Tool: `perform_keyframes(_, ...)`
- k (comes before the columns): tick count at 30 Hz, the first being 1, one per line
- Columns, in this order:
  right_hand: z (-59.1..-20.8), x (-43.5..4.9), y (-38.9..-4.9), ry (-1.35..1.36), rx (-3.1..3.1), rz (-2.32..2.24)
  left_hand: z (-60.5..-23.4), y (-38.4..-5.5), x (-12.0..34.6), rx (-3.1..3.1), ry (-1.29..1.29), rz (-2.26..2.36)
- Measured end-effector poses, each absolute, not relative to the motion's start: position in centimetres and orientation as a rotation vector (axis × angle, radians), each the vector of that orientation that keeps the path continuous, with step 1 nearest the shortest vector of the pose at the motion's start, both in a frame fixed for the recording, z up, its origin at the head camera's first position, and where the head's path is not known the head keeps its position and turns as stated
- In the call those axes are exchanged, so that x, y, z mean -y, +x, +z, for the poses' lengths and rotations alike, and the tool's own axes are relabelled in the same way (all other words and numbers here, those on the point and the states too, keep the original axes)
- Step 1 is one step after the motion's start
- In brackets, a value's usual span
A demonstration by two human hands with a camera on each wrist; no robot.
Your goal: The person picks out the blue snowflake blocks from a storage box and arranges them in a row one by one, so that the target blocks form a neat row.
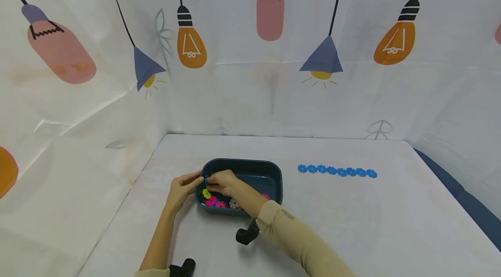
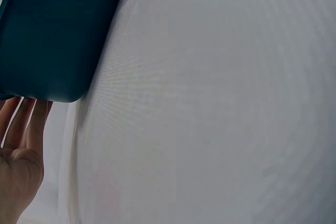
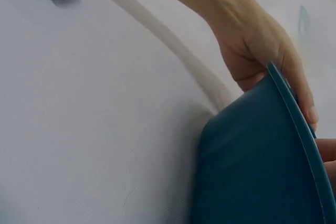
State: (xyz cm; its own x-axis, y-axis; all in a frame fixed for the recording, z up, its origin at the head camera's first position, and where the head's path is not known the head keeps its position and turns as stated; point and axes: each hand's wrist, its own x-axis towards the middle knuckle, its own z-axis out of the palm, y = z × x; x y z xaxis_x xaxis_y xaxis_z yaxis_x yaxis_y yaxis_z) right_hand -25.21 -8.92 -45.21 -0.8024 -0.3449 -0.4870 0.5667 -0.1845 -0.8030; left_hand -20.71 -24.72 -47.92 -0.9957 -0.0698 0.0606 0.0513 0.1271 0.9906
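A dark teal plastic basin (image 1: 270,164) sits on the table, with its outer wall (image 2: 47,40) showing in the left wrist view. My left hand (image 1: 184,189) holds the basin's left rim, thumb over the edge and fingers against the outside. Inside the basin, my right hand (image 1: 224,182) pinches a small blue flower-shaped piece (image 1: 206,179) close to the left thumb. Yellow-green (image 1: 206,193) and pink flower pieces (image 1: 211,201) lie along the near side with a few others; the right forearm hides part of the basin. In the right wrist view, the left hand (image 3: 262,45) reaches the rim.
Right of the basin, a row of several blue flower pieces (image 1: 337,171) lies end to end on the white table (image 1: 352,225). A printed white sheet (image 1: 242,94) hangs behind and at the sides. Black wrist mounts (image 1: 247,234) jut from both sleeves.
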Motion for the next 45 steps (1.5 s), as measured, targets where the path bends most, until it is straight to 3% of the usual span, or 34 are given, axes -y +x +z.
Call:
perform_keyframes(19, -45.3, 8.4, -25.5, 0.151, -1.576, -2.048, -48.0, -20.9, 24.6, 2.270, 0.037, -2.023)
perform_keyframes(45, -42.3, -1.9, -25.7, -0.110, -1.504, -2.218, -47.9, -20.7, 24.6, 2.318, 0.096, -1.955)
